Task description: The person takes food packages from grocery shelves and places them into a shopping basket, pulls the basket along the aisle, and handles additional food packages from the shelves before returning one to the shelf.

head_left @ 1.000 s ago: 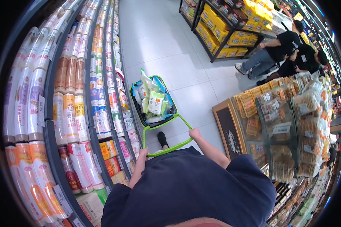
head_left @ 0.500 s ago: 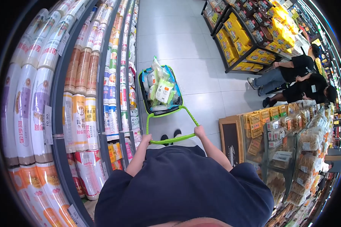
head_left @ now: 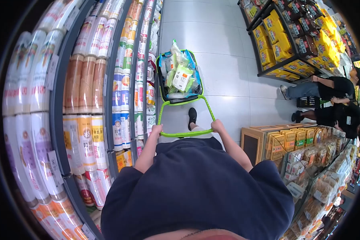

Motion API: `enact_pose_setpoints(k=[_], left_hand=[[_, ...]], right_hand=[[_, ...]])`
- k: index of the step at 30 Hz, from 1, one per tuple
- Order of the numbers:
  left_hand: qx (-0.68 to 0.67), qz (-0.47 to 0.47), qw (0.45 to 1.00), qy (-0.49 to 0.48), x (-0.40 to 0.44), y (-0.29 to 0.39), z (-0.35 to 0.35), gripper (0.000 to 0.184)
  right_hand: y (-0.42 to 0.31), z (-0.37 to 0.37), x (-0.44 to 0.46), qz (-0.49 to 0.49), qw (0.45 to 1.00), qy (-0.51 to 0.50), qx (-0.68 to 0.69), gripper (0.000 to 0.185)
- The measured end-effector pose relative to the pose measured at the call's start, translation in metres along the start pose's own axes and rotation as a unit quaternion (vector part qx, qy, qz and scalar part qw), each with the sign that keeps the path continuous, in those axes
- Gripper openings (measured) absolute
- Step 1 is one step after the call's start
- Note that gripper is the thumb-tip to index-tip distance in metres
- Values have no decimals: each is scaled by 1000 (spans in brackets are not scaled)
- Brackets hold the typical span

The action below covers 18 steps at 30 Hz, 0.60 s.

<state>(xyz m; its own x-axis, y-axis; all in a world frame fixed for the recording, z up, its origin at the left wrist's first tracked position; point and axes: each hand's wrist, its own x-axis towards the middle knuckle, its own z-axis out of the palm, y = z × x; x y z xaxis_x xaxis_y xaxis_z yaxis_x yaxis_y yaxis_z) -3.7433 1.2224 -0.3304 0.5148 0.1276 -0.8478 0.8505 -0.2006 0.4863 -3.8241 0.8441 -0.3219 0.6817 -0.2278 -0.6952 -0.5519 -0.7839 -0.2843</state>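
A shopping basket with a green rim stands on the aisle floor ahead of me, filled with several clear and green plastic packages. Its long green handle reaches back towards my body. My left hand is closed round the handle's left corner. At the right corner, my right hand grips the same handle. One dark shoe shows beneath the handle, in front of my dark shirt.
Shelves of wrapped noodle-like cylinders line my left side. A rack of yellow bags stands ahead right, with two people beside it. A wood-sided display of packaged food is close on my right. Tiled floor runs ahead.
The basket and both hands have shifted slightly right and up in view. The left shelves and right-hand displays have slid past. One shoe has stepped forward; both hands keep their hold.
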Motion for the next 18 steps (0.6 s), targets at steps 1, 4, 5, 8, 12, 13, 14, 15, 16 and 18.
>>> enact_pose_setpoints(k=[1, 4, 5, 8, 12, 13, 14, 15, 16, 18], left_hand=[[2, -1, 1000, 4, 7, 10, 1, 22], [-40, 47, 996, 67, 36, 42, 10, 22], [-37, 45, 996, 72, 27, 56, 14, 22], [-51, 81, 987, 131, -4, 95, 35, 26], [-112, 123, 968, 190, -2, 109, 57, 26], [-113, 125, 967, 191, 2, 117, 56, 26], [-89, 140, 960, 224, 12, 125, 53, 26], [-64, 158, 950, 261, 18, 137, 53, 26], [-107, 116, 959, 235, 24, 150, 47, 22], [-112, 114, 959, 236, 31, 170, 39, 24]], right_hand=[[-10, -12, 3, -2, 1000, -3, 2, 29], [-44, -65, 3, 45, 997, -14, 61, 29], [-49, -74, 10, 47, 997, -17, 62, 29], [-41, -77, 58, -12, 1000, 1, 27, 24], [-49, -101, 78, -85, 994, -17, -62, 16], [-49, -107, 85, -152, 978, -20, -141, 13], [-55, -105, 88, -240, 945, -4, -223, 11], [-62, -104, 93, -158, 975, -28, -153, 21], [-69, -111, 94, -221, 950, -37, -219, 20], [-84, -122, 95, -283, 914, -51, -285, 20]])
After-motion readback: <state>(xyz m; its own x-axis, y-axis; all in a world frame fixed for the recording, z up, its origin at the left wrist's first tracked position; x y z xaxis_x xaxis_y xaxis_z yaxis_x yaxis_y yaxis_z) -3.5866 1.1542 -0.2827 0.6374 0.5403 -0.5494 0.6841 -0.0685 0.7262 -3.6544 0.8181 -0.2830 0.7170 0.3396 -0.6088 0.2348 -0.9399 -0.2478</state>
